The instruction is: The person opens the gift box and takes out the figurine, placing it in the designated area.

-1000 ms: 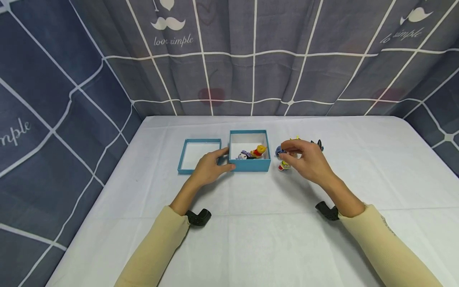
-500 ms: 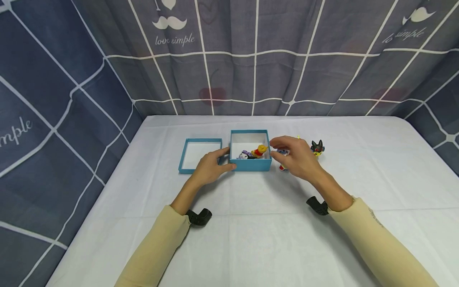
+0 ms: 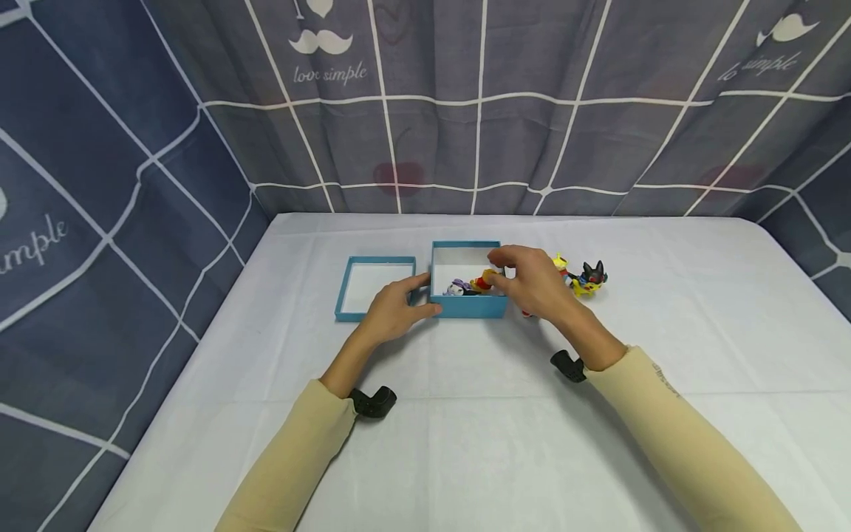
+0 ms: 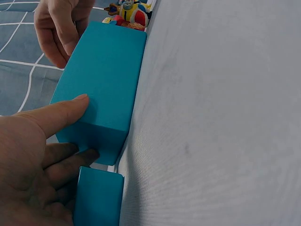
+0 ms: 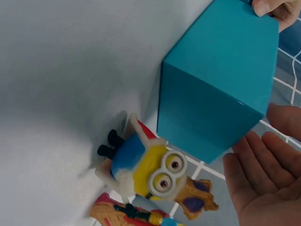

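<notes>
My left hand (image 3: 388,310) grips the near left corner of a blue box (image 3: 468,307), thumb (image 4: 70,113) on its front face and fingers along its left end. Inside lie a Winnie the Pooh figurine (image 3: 480,283) in a red shirt and a white-and-purple figurine (image 3: 457,287). Over the box's right wall reaches my right hand (image 3: 535,284), its thumb and forefinger apart beside the Pooh figurine; the fingertips (image 5: 237,146) dip behind the wall. In the right wrist view a Minion figurine (image 5: 157,172) stands just outside the box.
The box's shallow blue lid (image 3: 368,284) lies inner side up, left of the box. Several figurines sit to the right, among them a black-eared one (image 3: 590,278) and a yellow-topped one (image 3: 561,263). A checked curtain (image 3: 439,140) hangs behind the white table.
My right hand has moved left from above the loose figurines to inside the box's right side, uncovering the black-eared and yellow-topped figurines. My left hand has kept its hold on the box.
</notes>
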Demonstrator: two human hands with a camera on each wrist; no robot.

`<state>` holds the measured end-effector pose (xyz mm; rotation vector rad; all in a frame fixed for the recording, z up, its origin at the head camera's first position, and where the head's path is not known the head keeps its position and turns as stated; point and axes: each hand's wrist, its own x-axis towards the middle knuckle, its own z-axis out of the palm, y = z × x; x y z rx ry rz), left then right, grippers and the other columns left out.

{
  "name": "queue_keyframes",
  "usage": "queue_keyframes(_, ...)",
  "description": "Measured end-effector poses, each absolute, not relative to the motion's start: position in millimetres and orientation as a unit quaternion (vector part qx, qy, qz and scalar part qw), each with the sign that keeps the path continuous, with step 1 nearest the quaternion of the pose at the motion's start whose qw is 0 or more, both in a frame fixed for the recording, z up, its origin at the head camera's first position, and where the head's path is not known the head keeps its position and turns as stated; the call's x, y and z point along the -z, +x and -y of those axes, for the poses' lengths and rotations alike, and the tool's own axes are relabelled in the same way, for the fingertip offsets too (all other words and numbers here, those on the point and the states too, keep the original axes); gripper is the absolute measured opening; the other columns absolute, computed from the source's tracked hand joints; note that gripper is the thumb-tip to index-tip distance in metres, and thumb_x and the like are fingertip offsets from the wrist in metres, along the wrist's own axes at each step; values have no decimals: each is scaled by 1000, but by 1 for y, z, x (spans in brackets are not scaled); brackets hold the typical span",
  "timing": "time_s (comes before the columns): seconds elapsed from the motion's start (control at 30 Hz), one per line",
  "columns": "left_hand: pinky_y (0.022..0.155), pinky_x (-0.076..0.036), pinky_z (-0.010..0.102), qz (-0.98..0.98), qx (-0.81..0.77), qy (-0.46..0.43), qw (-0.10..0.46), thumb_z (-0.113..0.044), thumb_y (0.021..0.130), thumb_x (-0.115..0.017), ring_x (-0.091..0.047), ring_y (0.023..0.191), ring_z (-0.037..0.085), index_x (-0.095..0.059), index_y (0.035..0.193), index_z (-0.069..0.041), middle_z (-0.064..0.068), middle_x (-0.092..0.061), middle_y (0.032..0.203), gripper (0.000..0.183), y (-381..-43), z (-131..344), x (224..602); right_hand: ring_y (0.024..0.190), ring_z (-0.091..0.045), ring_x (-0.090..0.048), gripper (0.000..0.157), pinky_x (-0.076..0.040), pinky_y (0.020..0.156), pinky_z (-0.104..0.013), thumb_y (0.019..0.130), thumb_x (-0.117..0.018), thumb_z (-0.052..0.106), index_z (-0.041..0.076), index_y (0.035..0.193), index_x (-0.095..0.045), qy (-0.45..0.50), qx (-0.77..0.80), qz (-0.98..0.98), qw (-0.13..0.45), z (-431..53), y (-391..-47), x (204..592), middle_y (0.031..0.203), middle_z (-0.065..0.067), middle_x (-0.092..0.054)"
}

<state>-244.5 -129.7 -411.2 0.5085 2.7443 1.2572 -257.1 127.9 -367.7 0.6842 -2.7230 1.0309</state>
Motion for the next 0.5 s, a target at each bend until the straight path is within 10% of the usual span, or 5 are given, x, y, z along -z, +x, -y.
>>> queue_keyframes(0.5, 111, -32, 48, -897, -407, 165, 41, -32, 91, -73, -36, 140, 31, -44, 148, -4, 14, -44, 150, 70, -243, 128, 408, 108, -35, -63, 33, -47, 93, -50, 92, -65, 6, -6, 123, -64, 240, -298, 923, 44, -118, -270, 372, 118, -22, -67)
